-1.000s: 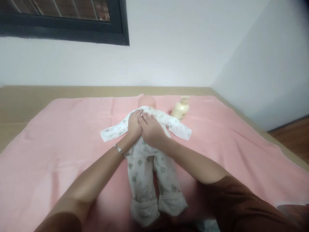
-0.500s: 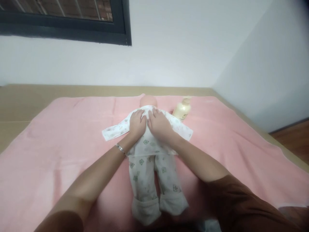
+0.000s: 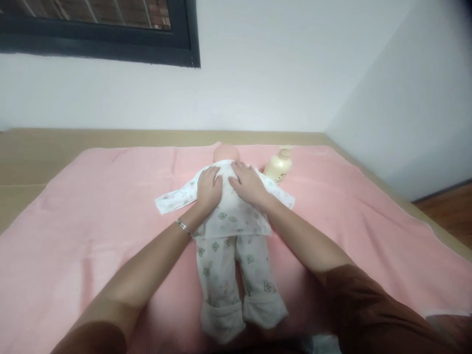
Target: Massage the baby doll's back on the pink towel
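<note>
A baby doll in a white printed top and trousers with turned-up cuffs lies in front of me, its head at the far end and its sleeves spread. Its face does not show. My left hand rests flat on the left side of the doll's upper back, fingers pointing away from me. On the right side of the upper back lies my right hand, its fingers stretched and thumb apart. Between the two thumbs a strip of the top shows.
Under the doll spreads a pink blanket over a tan surface. A cream pump bottle stands or leans just right of the doll's shoulder. Behind are a white wall and a dark window frame.
My right hand has slid a little to the right across the doll's back, widening the space between my thumbs. My left hand has stayed nearly in place.
</note>
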`<state>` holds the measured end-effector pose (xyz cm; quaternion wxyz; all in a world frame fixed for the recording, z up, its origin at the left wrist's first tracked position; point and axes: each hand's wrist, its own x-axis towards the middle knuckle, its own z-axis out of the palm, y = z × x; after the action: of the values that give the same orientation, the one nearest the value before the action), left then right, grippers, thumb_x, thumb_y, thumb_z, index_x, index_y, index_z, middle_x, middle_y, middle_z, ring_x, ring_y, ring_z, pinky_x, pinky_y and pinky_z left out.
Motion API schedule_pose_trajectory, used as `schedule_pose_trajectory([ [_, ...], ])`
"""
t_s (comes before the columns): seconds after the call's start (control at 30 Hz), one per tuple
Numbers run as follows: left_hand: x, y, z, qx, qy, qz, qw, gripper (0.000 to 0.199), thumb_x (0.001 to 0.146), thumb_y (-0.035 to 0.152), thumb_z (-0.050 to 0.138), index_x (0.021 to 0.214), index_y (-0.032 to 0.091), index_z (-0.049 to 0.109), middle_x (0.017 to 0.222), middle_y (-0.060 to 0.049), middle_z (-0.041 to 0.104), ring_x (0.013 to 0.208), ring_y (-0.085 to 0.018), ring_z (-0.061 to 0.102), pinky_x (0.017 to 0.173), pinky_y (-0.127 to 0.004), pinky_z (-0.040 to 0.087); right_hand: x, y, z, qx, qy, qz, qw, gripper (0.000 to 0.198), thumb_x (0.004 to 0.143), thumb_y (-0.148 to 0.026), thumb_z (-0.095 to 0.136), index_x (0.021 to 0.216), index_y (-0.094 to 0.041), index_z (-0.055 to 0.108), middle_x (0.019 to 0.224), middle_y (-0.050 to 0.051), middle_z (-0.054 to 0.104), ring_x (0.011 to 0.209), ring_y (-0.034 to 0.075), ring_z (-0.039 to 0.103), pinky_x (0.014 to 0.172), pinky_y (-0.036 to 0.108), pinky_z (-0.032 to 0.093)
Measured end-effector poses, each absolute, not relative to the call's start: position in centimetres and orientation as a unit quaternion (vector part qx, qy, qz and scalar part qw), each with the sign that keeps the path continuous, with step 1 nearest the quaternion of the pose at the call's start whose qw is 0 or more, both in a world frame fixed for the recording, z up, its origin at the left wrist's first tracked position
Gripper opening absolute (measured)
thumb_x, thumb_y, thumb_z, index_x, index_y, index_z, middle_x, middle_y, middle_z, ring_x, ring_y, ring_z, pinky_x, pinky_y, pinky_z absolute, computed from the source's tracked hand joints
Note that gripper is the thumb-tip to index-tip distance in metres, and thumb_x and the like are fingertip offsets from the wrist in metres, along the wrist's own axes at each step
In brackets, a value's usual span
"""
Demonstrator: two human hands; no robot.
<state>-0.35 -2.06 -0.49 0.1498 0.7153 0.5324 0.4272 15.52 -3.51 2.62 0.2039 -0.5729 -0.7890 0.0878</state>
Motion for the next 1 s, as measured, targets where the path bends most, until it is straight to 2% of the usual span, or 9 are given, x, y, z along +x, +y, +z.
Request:
schedule_pose_trajectory([
  [0.1,-0.3,-2.2,-0.2,0.715,0.534,0.425,0.149,0.043,0.092,0.027,0.039,0.123,0.012,0.066,0.134,-0.015,0.066,0.128,-0.03,0.057,0.118,-0.05,0.042,13.1,-5.8,3.1,-0.601,-0.775,0.05,0.187,0.061,0.099,-0.029,0.035,0.152,0.002,0.038,0.159,0.029,0.036,0.152,0.039,0.031,0.124,0.058,0.023],
  [0.23,-0.3,-2.2,0.0,0.727,0.526,0.42,0.136,0.041,0.091,0.023,0.036,0.118,0.017,0.067,0.127,-0.013,0.069,0.121,-0.028,0.06,0.114,-0.051,0.045,12.5,-6.1,3.3,-0.526,-0.828,0.049,0.188,0.057,0.096,-0.02,0.037,0.151,-0.003,0.044,0.162,0.023,0.036,0.155,0.035,0.027,0.127,0.054,0.018],
  [0.37,-0.3,-2.1,-0.2,0.73,0.529,0.414,0.127,0.042,0.092,0.023,0.037,0.121,0.016,0.065,0.129,-0.014,0.067,0.124,-0.029,0.059,0.115,-0.051,0.044,14.7,-3.8,3.0,-0.506,-0.834,0.096,0.197,0.056,0.1,-0.031,0.037,0.153,-0.015,0.043,0.166,0.015,0.031,0.157,0.033,0.024,0.127,0.06,0.014],
  [0.5,-0.3,-2.0,-0.5,0.728,0.532,0.413,0.127,0.042,0.092,0.025,0.039,0.125,0.016,0.064,0.134,-0.013,0.066,0.129,-0.029,0.056,0.117,-0.051,0.042,16.2,-2.2,2.9,-0.534,-0.809,0.119,0.216,0.06,0.102,-0.039,0.033,0.156,-0.014,0.038,0.167,0.014,0.028,0.157,0.031,0.023,0.127,0.06,0.013],
  [0.6,-0.3,-2.0,-0.6,0.724,0.533,0.416,0.133,0.042,0.092,0.025,0.04,0.125,0.016,0.065,0.136,-0.012,0.065,0.131,-0.028,0.056,0.119,-0.049,0.041,15.9,-2.7,3.1,-0.543,-0.808,0.107,0.203,0.06,0.103,-0.037,0.031,0.156,-0.011,0.036,0.167,0.016,0.028,0.157,0.032,0.024,0.127,0.059,0.015],
  [0.73,-0.3,-2.1,-0.4,0.719,0.537,0.418,0.141,0.043,0.092,0.025,0.04,0.124,0.014,0.065,0.136,-0.014,0.065,0.131,-0.028,0.056,0.119,-0.049,0.041,14.0,-5.1,3.3,-0.579,-0.796,0.035,0.172,0.06,0.103,-0.031,0.029,0.154,0.0,0.037,0.162,0.025,0.035,0.152,0.038,0.032,0.124,0.056,0.025],
  [0.8,-0.4,-2.2,-0.3,0.717,0.533,0.425,0.145,0.042,0.093,0.025,0.038,0.122,0.014,0.066,0.134,-0.014,0.066,0.129,-0.028,0.057,0.118,-0.049,0.042,13.0,-6.4,3.1,-0.568,-0.806,-0.002,0.167,0.059,0.102,-0.028,0.031,0.152,0.002,0.04,0.16,0.027,0.038,0.151,0.041,0.034,0.124,0.056,0.026],
  [0.9,-0.5,-2.3,-0.3,0.714,0.526,0.438,0.148,0.042,0.094,0.025,0.034,0.12,0.016,0.066,0.131,-0.012,0.067,0.124,-0.026,0.06,0.116,-0.047,0.045,12.3,-7.2,2.9,-0.533,-0.827,-0.012,0.176,0.056,0.1,-0.023,0.035,0.149,0.0,0.046,0.159,0.025,0.04,0.151,0.042,0.031,0.125,0.057,0.023],
  [1.0,-0.5,-2.2,-0.2,0.721,0.525,0.429,0.142,0.043,0.096,0.025,0.033,0.123,0.015,0.064,0.132,-0.014,0.066,0.127,-0.027,0.059,0.117,-0.049,0.043,13.1,-6.0,3.0,-0.504,-0.841,0.038,0.193,0.055,0.1,-0.025,0.035,0.149,-0.005,0.047,0.162,0.018,0.039,0.154,0.036,0.029,0.127,0.054,0.021],
])
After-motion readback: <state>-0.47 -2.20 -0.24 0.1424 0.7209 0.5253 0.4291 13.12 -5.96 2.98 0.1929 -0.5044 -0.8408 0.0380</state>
